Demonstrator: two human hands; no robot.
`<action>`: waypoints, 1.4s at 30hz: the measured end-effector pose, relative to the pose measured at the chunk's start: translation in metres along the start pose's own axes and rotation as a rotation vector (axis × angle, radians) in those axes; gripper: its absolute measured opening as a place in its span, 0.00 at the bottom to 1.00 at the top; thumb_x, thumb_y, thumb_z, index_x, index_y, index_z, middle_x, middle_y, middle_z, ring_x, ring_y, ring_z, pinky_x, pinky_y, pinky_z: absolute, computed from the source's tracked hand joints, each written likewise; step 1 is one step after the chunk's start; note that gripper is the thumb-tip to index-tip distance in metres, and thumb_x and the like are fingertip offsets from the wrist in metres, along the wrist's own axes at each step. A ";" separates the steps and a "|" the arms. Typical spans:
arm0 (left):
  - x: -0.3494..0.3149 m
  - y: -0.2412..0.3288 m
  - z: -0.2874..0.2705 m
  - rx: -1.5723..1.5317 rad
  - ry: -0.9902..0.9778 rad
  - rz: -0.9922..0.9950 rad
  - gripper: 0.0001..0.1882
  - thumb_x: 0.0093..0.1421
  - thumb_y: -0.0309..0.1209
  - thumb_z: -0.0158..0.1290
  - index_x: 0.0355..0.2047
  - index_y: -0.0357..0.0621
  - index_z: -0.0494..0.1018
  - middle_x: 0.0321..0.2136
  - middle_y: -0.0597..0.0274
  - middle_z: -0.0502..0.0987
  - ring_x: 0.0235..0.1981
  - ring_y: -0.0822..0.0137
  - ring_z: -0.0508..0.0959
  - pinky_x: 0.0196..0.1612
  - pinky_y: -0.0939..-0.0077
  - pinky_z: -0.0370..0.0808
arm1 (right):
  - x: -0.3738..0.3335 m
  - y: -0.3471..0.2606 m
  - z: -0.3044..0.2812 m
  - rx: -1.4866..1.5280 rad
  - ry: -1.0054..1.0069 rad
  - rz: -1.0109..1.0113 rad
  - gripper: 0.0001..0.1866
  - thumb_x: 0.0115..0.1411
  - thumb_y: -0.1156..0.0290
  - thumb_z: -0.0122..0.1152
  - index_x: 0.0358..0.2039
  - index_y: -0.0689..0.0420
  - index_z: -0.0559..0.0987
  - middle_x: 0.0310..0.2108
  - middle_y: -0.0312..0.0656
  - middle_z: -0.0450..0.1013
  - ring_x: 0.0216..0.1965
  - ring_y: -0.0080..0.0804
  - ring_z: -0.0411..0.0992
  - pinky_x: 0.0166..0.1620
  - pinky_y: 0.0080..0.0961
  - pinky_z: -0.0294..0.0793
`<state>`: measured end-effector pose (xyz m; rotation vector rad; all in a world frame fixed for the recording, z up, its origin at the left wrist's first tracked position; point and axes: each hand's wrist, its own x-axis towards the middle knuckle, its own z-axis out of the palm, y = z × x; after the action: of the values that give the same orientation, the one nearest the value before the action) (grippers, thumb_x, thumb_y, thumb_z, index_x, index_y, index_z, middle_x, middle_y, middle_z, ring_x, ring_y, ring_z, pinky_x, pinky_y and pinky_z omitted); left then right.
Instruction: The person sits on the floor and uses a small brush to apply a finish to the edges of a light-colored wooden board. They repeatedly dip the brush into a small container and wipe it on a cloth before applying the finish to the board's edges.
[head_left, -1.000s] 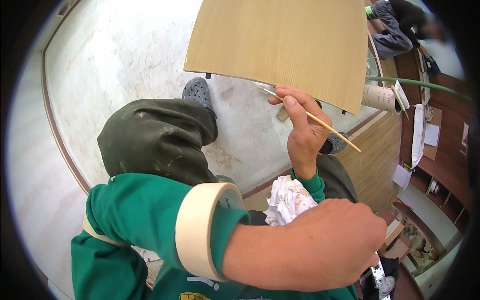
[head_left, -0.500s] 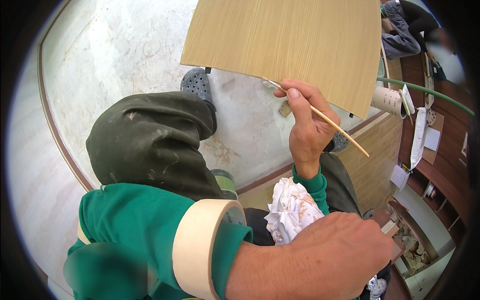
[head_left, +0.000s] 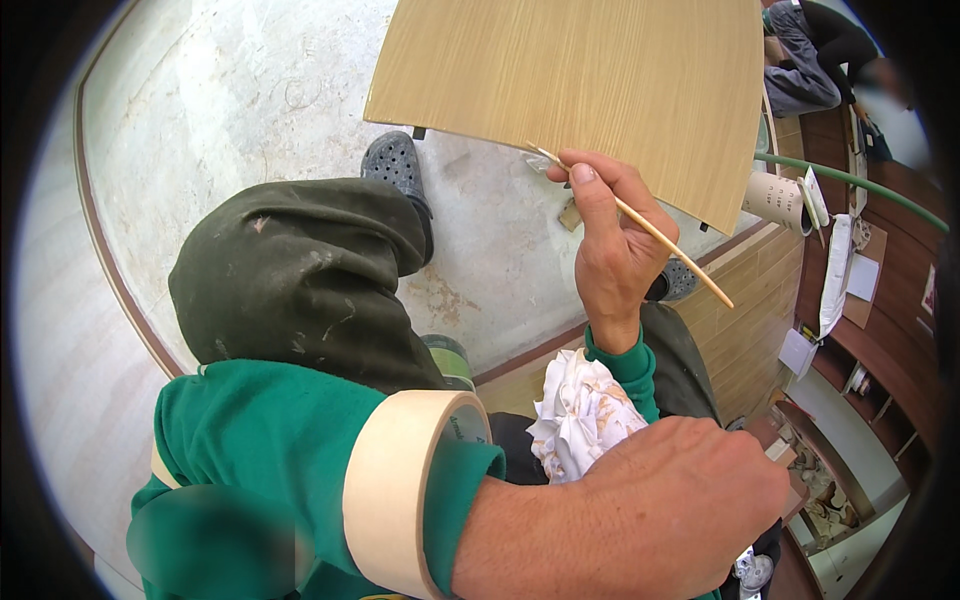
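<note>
Between thumb and fingers of my right hand [head_left: 620, 230], a thin wooden-handled paintbrush [head_left: 680, 255] is gripped like a pencil. Its tip is at the near edge of a wood-grain panel [head_left: 580, 70]; whether it touches I cannot tell. My left hand [head_left: 700, 490] is curled into a fist, crossing in front of my right forearm, its fingers hidden underneath. A crumpled white cloth or paper [head_left: 580, 415] with tan smears pokes out beside the left wrist; its hold is hidden. A roll of masking tape [head_left: 395, 490] sits around my left forearm.
Below the panel are my knee [head_left: 300, 270] and a grey clog [head_left: 395, 165] on the scuffed pale floor. A green bucket-like container [head_left: 448, 362] stands between my legs. At right lie a beige cylinder [head_left: 775, 203], a green hose [head_left: 850, 176] and cluttered shelves. Another person [head_left: 800, 80] crouches at upper right.
My right hand has shifted slightly up and left, carrying the paintbrush tip along the panel's edge region. The left fist has barely moved.
</note>
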<state>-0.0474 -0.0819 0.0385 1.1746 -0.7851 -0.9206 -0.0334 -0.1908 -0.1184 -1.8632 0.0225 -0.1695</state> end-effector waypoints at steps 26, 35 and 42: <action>0.000 0.005 -0.012 -0.047 -0.057 -0.022 0.06 0.49 0.22 0.55 0.19 0.29 0.77 0.16 0.43 0.77 0.18 0.55 0.80 0.22 0.65 0.77 | 0.000 0.001 -0.001 -0.055 -0.036 -0.039 0.10 0.67 0.77 0.58 0.40 0.67 0.85 0.33 0.47 0.83 0.36 0.31 0.81 0.45 0.26 0.79; 0.001 0.003 -0.008 0.020 -0.043 -0.030 0.06 0.49 0.22 0.56 0.19 0.29 0.77 0.17 0.45 0.78 0.17 0.57 0.80 0.22 0.66 0.77 | -0.002 0.001 -0.003 -0.004 -0.036 -0.004 0.08 0.65 0.77 0.59 0.37 0.66 0.85 0.31 0.43 0.82 0.35 0.29 0.79 0.43 0.24 0.76; -0.003 0.001 -0.018 -0.089 -0.057 0.008 0.06 0.49 0.22 0.56 0.19 0.29 0.76 0.17 0.44 0.78 0.17 0.56 0.80 0.21 0.66 0.77 | 0.001 -0.002 0.001 0.082 0.052 0.074 0.07 0.64 0.76 0.62 0.35 0.64 0.86 0.28 0.40 0.82 0.33 0.24 0.74 0.40 0.23 0.72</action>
<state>-0.0327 -0.0714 0.0358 1.0704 -0.7860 -0.9765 -0.0326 -0.1891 -0.1171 -1.7728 0.1187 -0.1651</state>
